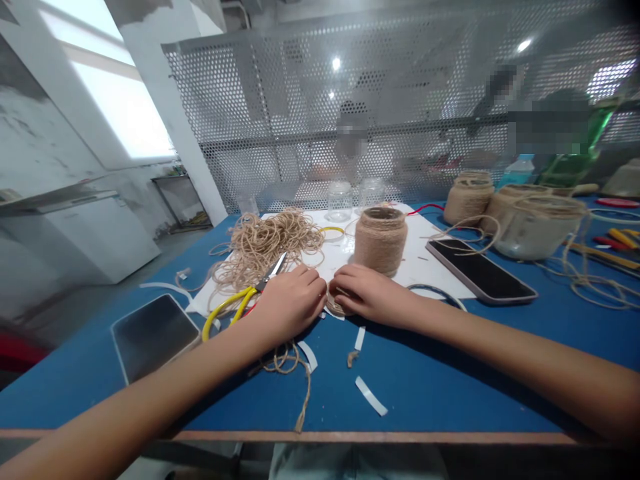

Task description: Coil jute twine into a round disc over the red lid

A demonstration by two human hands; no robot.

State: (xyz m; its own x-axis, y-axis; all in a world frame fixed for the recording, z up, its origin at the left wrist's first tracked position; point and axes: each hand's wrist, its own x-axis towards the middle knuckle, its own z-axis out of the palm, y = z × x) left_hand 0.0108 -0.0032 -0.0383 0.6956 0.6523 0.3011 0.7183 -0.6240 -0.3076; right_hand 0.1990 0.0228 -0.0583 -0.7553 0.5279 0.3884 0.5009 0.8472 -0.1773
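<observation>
My left hand (296, 297) is closed, its fingers curled towards the right hand; what they hold is hidden. My right hand (367, 293) has its fingers curled over a small flat coil of jute twine (338, 307) at the table, partly covered. A length of loose twine (306, 393) trails below the left hand to the table's front. Scissors with yellow handles (220, 313) lie at my left wrist, blades pointing away. Just beyond the right hand stands a jar wrapped in twine (381, 241). A large tangle of twine (275, 237) lies beyond my left hand.
White paper (430, 273) lies on the blue table (430, 387). Phones lie at right (480, 270) and left (155, 337). Glass jars (340, 202) stand behind; more twine-wrapped jars (467, 198) stand right. Paper strips (371, 396) lie near me. A perforated metal screen (300, 120) rises behind.
</observation>
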